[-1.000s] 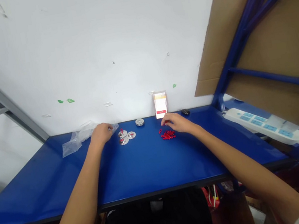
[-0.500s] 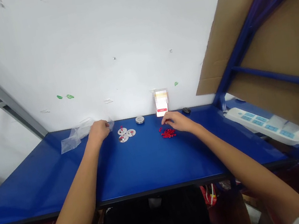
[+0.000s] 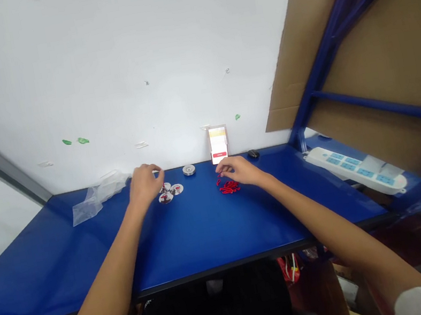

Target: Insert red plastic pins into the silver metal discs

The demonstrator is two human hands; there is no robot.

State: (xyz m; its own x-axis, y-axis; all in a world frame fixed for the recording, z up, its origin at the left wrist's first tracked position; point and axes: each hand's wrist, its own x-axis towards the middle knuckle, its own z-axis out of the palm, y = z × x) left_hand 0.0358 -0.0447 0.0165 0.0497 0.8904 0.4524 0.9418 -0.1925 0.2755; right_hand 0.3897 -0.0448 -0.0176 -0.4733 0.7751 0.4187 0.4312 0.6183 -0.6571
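Note:
My left hand [image 3: 146, 185] is over the left part of the blue table, thumb and forefinger curled together; anything between them is too small to make out. Just beyond and below its fingertips lie three thin round silvery discs [image 3: 176, 189] with small red pieces on them, partly hidden by the hand. My right hand [image 3: 240, 169] hovers at the small pile of thin red pieces [image 3: 229, 187], its fingers drawn into a pinch. A bit of red shows under those fingertips, but I cannot tell whether it is held. One loose red piece [image 3: 218, 182] lies left of the pile.
Crumpled clear plastic bags [image 3: 97, 195] lie at the back left of the blue table [image 3: 207, 228]. A thicker round metal piece [image 3: 189, 170], a lit phone [image 3: 218, 145] and a small black object [image 3: 253, 154] stand along the wall. A white power strip [image 3: 353, 170] is at right.
My left hand has moved right from the plastic bags to the discs. My right hand stays by the red pile, its fingertips slightly lower. The whole view has shifted a little.

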